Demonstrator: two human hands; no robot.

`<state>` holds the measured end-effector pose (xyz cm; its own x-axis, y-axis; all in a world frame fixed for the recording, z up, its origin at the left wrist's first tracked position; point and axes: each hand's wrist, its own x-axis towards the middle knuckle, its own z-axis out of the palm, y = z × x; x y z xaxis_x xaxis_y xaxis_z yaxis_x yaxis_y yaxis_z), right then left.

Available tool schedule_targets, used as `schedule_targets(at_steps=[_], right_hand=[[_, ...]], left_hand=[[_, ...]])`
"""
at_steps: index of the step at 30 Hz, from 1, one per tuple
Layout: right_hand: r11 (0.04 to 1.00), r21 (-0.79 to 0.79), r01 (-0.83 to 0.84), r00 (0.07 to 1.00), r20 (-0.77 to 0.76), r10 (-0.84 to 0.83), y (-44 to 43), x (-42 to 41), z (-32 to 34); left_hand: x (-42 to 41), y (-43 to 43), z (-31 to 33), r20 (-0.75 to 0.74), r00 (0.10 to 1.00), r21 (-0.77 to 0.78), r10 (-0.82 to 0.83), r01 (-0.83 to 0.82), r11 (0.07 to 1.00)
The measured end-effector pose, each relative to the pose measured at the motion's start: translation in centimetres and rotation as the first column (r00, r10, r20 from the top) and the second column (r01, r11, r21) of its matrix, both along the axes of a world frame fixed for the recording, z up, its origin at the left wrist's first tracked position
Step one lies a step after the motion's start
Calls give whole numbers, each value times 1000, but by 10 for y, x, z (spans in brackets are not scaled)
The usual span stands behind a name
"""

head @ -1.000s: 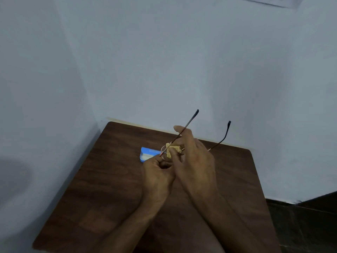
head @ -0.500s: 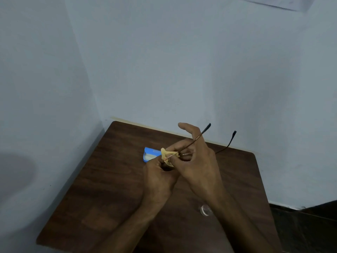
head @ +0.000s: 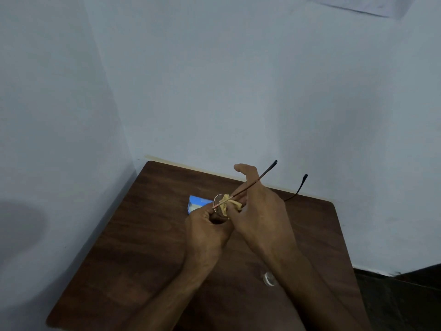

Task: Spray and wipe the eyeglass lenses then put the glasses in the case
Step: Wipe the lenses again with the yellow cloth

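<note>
Thin wire-framed eyeglasses (head: 253, 185) are held above the brown table (head: 143, 247), their two dark-tipped temples pointing up and to the right. My left hand (head: 206, 229) grips the frame at its left end. My right hand (head: 259, 211) pinches a small yellow cloth (head: 226, 204) against a lens; the lenses are mostly hidden by the cloth and fingers. A blue and white glasses case (head: 194, 204) lies on the table just behind my left hand. A small clear bottle (head: 269, 278), seen only in part, sits beside my right forearm.
The table stands in a corner, with pale blue walls (head: 214, 91) close behind it and to its left. A dark floor (head: 401, 302) shows past the table's right edge.
The view has tilted down a little, which brought the clear bottle into sight. My right hand has worked the cloth on the lens, and the temples have swung slightly right.
</note>
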<state>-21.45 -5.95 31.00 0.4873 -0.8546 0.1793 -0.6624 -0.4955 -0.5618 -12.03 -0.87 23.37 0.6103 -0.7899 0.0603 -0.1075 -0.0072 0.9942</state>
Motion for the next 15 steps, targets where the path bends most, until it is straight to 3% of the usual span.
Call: schedule_targets(at_steps=[2,5,10,13,15], right_hand=[[1000,15,-6,999,45,5,1,3,-2],[984,144,-101,963,261,61,4,3,-5],[999,-19,-26,973,231,30,-6,12,-12],[986,120,-118,934,351,69,-3,14,-8],[991,81,-105,955,287,77,-4,13,-10]], left_hand=[[1,0,0,-7,1000,7,7,-7,1000],[7,3,3,-18,1000,-4,1,-1,1000],[10,2,1,57,998,12,15,-15,1000],[11,1,-5,50,999,60,6,-9,998],[12,1,-7,37,999,54,-5,3,999]])
